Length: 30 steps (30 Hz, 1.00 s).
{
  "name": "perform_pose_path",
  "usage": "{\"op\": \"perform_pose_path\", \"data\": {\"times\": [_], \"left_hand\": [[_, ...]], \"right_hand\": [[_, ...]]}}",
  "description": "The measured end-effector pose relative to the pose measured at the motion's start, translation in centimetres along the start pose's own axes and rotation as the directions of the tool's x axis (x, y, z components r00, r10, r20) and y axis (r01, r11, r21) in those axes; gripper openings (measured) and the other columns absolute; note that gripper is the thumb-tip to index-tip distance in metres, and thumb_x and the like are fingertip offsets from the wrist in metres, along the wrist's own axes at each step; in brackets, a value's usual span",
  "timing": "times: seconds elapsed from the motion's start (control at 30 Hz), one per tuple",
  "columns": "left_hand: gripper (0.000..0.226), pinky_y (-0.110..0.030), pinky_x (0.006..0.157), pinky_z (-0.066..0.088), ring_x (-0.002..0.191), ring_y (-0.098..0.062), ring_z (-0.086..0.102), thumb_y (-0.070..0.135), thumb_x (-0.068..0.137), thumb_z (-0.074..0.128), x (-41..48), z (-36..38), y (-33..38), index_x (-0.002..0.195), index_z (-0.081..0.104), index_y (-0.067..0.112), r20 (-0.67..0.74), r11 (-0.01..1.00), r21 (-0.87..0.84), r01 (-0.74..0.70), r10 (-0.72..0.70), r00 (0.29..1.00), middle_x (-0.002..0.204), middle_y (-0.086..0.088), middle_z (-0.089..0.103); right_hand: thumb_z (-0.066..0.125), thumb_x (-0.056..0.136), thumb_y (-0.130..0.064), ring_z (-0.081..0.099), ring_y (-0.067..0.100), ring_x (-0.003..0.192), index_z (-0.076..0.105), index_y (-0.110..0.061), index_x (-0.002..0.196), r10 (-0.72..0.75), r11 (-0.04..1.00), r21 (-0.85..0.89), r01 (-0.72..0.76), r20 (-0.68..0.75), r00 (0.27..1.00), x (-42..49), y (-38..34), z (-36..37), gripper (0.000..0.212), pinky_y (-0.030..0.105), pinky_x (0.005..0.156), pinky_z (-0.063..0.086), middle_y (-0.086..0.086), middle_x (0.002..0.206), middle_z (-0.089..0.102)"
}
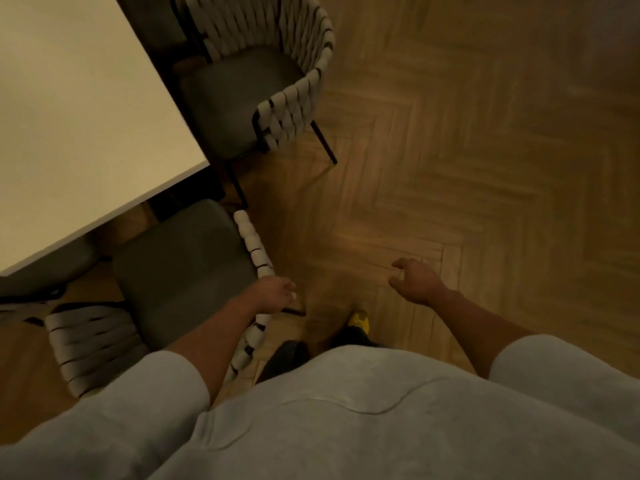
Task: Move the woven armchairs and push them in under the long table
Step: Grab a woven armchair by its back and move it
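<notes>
A person in a gray top (346,410) stands on the wood floor (485,168) and looks down. The near armchair (183,271) is right in front of them, at the short end of the white tabletop (69,116). Its dark seat faces the table, and the front of the seat is just at the table's edge. Its woven back rim (254,247) runs along the side close to the person.

The left hand (275,293) is on that rim. Its fingers (289,289) curl over the woven band and hold it.

The right hand (417,282) is up in the air over the floor, well apart from the chair. Its fingers are a little spread and softly bent, and they hold nothing.

The far armchair (239,88) stands at the long side of the table, near the corner. The front part of its dark seat is under the tabletop. Its woven back curves round the seat, away from the table, and one thin black leg sticks out onto the floor.

A yellow and black shoe (359,322) peeks out below the hands, between the two arms.
</notes>
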<state>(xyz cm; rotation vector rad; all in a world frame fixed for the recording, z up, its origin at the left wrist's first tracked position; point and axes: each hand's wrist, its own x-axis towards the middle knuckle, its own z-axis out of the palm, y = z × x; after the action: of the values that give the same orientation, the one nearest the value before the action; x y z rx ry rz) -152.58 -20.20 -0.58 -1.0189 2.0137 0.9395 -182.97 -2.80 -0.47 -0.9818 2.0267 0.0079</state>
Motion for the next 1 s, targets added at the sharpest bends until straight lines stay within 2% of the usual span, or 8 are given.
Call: {"op": "perform_pose_path", "data": {"times": [0.13,0.23,0.43,0.67,0.83,1.0], "left_hand": [[0.048,-0.03,0.114,0.032,0.142,-0.024,0.043,0.034,0.107,0.047,2.4,-2.3,3.1,0.15,0.048,0.013,0.01,0.999,-0.036,-0.002,0.003,1.0,0.156,-0.005,0.046],[0.048,-0.035,0.114,0.037,0.139,-0.023,0.047,0.037,0.105,0.051,4.8,-4.9,4.6,0.148,0.05,0.016,-0.002,0.996,-0.094,0.011,-0.011,1.0,0.152,-0.005,0.05],[0.051,-0.039,0.115,0.039,0.138,-0.024,0.047,0.042,0.102,0.055,11.5,-11.2,7.2,0.147,0.051,0.019,-0.041,0.985,-0.171,0.031,-0.038,0.998,0.151,-0.004,0.051],[0.052,-0.04,0.117,0.036,0.141,-0.026,0.044,0.042,0.102,0.056,19.1,-20.5,9.5,0.146,0.053,0.015,-0.057,0.95,-0.31,0.047,-0.068,0.996,0.154,-0.007,0.047],[0.044,-0.036,0.113,0.037,0.139,-0.029,0.045,0.035,0.105,0.051,23.3,-27.0,11.4,0.142,0.057,0.011,-0.038,0.954,-0.298,0.021,-0.034,0.999,0.15,-0.011,0.051],[0.044,-0.041,0.113,0.039,0.138,-0.024,0.046,0.036,0.103,0.054,26.0,-32.9,13.0,0.144,0.054,0.019,-0.071,0.895,-0.444,0.046,-0.086,0.994,0.149,-0.004,0.051]], "right_hand": [[0.062,0.1,-0.037,0.05,0.029,0.136,0.048,-0.012,0.149,-0.013,1.0,0.011,0.013,-0.019,1.0,2.9,0.8,-3.8,0.057,0.036,0.108,0.043,0.011,0.15,0.052],[0.061,0.1,-0.038,0.049,0.029,0.138,0.048,-0.014,0.15,-0.028,1.0,0.008,0.028,-0.015,0.999,5.5,0.4,-6.5,0.056,0.039,0.111,0.042,0.01,0.152,0.05],[0.06,0.101,-0.036,0.05,0.029,0.137,0.046,-0.01,0.151,-0.074,0.997,-0.018,0.073,-0.036,0.997,11.7,-0.5,-12.9,0.058,0.036,0.111,0.041,0.012,0.15,0.052],[0.061,0.101,-0.037,0.054,0.029,0.132,0.049,-0.012,0.149,-0.021,0.999,-0.05,0.018,-0.049,0.999,18.9,-1.3,-22.7,0.056,0.035,0.106,0.042,0.01,0.148,0.055],[0.059,0.101,-0.04,0.055,0.028,0.132,0.052,-0.012,0.147,0.003,1.0,-0.024,-0.005,-0.106,0.994,24.6,-3.2,-28.9,0.055,0.037,0.107,0.044,0.008,0.147,0.057],[0.052,0.103,-0.048,0.058,0.027,0.128,0.054,-0.012,0.145,-0.037,0.999,0.022,0.039,-0.112,0.993,30.2,-6.2,-33.8,0.055,0.039,0.103,0.047,0.008,0.143,0.06]]}}
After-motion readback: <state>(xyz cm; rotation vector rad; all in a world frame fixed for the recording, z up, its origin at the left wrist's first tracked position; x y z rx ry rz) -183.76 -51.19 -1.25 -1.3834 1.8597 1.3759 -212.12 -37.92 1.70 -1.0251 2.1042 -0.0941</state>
